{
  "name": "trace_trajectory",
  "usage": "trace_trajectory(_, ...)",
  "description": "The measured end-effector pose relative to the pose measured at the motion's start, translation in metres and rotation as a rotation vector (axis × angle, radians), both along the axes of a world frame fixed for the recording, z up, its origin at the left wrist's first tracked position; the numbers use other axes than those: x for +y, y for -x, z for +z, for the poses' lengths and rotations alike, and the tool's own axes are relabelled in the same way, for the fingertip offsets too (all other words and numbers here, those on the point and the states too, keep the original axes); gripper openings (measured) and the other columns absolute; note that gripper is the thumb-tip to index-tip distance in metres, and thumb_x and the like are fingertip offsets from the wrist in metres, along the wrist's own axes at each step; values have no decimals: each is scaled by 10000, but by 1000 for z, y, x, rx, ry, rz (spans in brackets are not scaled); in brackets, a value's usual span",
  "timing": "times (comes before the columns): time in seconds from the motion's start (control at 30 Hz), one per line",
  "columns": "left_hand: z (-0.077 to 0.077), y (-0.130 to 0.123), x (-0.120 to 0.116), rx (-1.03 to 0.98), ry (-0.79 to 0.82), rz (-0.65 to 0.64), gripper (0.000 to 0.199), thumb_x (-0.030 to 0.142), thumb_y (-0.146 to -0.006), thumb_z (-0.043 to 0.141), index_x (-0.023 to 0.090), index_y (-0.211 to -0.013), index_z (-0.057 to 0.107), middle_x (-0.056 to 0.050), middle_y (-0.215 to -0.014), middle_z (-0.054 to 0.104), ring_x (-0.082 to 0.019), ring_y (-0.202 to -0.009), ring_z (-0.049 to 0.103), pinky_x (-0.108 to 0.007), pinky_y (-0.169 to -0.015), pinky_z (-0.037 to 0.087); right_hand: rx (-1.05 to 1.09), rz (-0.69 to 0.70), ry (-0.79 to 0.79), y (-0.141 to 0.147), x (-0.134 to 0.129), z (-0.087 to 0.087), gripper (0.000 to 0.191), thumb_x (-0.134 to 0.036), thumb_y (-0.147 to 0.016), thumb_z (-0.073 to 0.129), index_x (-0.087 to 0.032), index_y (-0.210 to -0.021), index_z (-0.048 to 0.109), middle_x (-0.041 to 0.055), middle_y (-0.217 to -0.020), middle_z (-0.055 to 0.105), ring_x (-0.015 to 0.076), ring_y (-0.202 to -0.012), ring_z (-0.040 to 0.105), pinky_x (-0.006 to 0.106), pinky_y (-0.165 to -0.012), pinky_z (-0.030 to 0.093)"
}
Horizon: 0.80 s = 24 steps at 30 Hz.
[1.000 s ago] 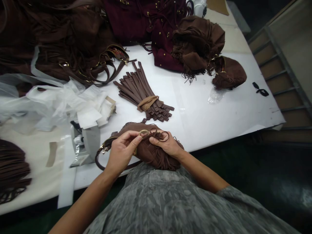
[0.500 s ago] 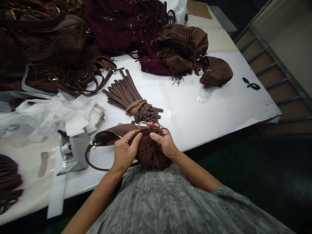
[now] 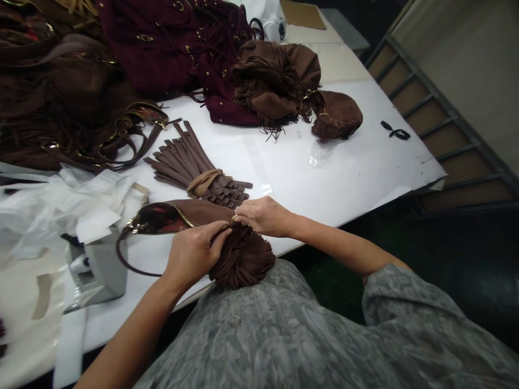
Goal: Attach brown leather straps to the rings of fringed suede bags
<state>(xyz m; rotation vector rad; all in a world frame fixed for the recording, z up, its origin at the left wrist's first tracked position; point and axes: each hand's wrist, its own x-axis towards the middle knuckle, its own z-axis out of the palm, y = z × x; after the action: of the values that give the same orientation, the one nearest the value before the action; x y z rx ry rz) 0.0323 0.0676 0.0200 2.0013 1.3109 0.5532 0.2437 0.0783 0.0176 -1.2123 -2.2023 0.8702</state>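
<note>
A brown fringed bag (image 3: 245, 256) lies at the table's front edge, its gathered fringe against my shirt. Its zipped opening gapes at the left, beside a thin looped strap. My left hand (image 3: 197, 249) pinches the bag's top edge between thumb and fingers. Closed at the gold ring area of the same edge, my right hand (image 3: 265, 216) has its fingertips pressed together on something small that is hidden. Just behind the bag rests a bundle of brown leather strips (image 3: 198, 167), tied with a tan band.
Brown bags (image 3: 65, 102) and maroon bags (image 3: 150, 48) are heaped at the back left. More brown fringed bags (image 3: 279, 81) lie behind. White wrapping (image 3: 97, 200) and a grey dispenser (image 3: 99, 270) sit at the left, a black tie (image 3: 395, 131) at the right.
My right hand has turned over and moved in close to my left hand at the ring. The thin loops seen at its fingers before no longer show. The whole view has shifted.
</note>
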Motion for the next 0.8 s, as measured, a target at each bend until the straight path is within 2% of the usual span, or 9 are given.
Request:
trace_trajectory(0.1, -2, -7, -3, -124, 66, 45, 166, 298, -771, 703, 266, -919, 773, -29, -865, 765, -228, -729, 665, -262, -703, 444, 170, -130, 14, 0, -11, -9, 219, -296, -919, 547, -191, -777, 676, 35, -746, 657, 150, -695, 593, 263, -702, 448)
trace_trajectory(0.23, -3, -18, -9, -271, 151, 99, 162, 297, -802, 673, 251, -928, 764, -19, -904, 763, -231, -832, 677, -259, -766, 477, 430, -386, 166, 5, -27, -25, 280, -394, -916, 544, -184, -872, 724, -6, -608, 615, 114, -508, 562, 251, -590, 479)
trace_trajectory(0.33, -4, -24, -10, -289, 164, 128, 210, 300, -804, 678, 245, -993, 751, -25, -983, 759, -233, -898, 680, -268, -822, 484, 546, -456, 244, 6, -32, -30, 304, -427, -896, 570, -173, -907, 736, -11, -604, 598, 100, -465, 541, 242, -526, 474)
trace_trajectory(0.4, -4, -27, -10, -314, 183, 137, 223, 306, -798, 689, 237, -1001, 750, -31, -1003, 757, -232, -915, 680, -279, -858, 487, 559, -424, 218, 2, -31, -27, 276, -427, -868, 615, -188, -898, 749, 11, -693, 630, 112, -556, 580, 253, -595, 503)
trace_trajectory(0.5, -2, -27, -8, -370, 200, 165, 194, 317, -786, 705, 221, -946, 760, -37, -964, 763, -234, -898, 685, -296, -862, 504, 578, -329, 195, -10, -23, -19, 268, -452, -819, 674, -204, -864, 762, 50, -894, 670, 165, -854, 630, 292, -808, 515)
trace_trajectory(0.6, 0, -25, -7, -386, 172, 167, 185, 310, -781, 712, 217, -932, 763, -40, -943, 767, -237, -879, 692, -309, -850, 518, 652, -200, 438, -23, -15, -15, 388, -521, -839, 620, -169, -934, 754, 66, -975, 696, 187, -968, 633, 330, -904, 497)
trace_trajectory(0.7, 0, -22, -5, -381, 175, 63, 189, 311, -794, 699, 211, -943, 759, -50, -945, 766, -234, -873, 695, -309, -845, 524, 705, -51, 676, -27, -14, -16, 445, -522, -863, 588, -153, -1073, 722, 71, -1011, 723, 193, -992, 653, 353, -946, 488)
trace_trajectory(0.8, -2, -23, 0, -350, 199, 27, 217, 353, -807, 678, 189, -939, 729, -63, -946, 755, -237, -877, 687, -319, -821, 532, 766, 15, 619, -23, -16, -19, 471, -459, -795, 696, -206, -1192, 672, 58, -1180, 686, 211, -1150, 604, 353, -1037, 437)
